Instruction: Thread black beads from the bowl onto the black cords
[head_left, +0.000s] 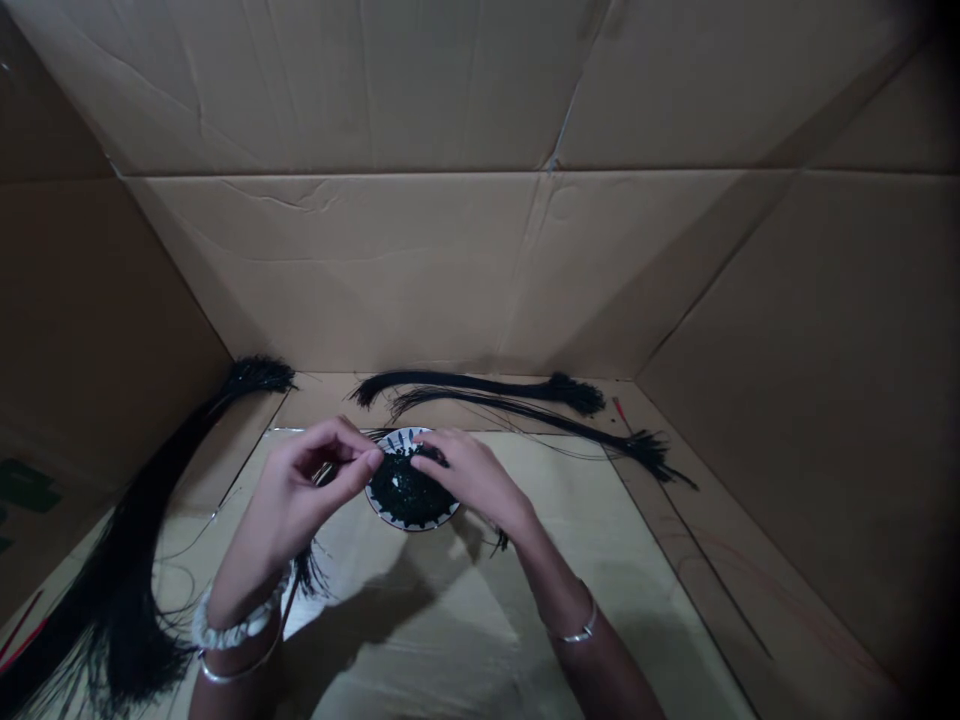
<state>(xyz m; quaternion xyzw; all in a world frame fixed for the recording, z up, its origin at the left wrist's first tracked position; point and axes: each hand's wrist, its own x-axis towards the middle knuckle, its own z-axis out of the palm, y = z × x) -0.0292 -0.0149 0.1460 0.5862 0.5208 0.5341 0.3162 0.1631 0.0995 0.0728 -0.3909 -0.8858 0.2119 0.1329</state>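
Note:
A small round bowl (402,440) with a blue-and-white patterned rim stands on the table, heaped with shiny black bead-like bits (409,492). My left hand (311,485) is at the bowl's left edge, thumb and forefinger pinched together on thin black strands. Part of these strands shows behind the palm, and a loose black fringe (309,572) hangs below the wrist. My right hand (469,475) reaches over the bowl's right side, its fingers bent at the black bits. Whatever lies between those fingertips is too small and dark to make out. More dark strand ends (500,541) show under my right wrist.
A thick bundle of long black strands (142,540) lies along the left side. Two thinner bundles, one behind (472,383) and one nearer (525,408), lie past the bowl. Tall cardboard walls (390,265) enclose the back and sides. A small red item (619,408) lies back right.

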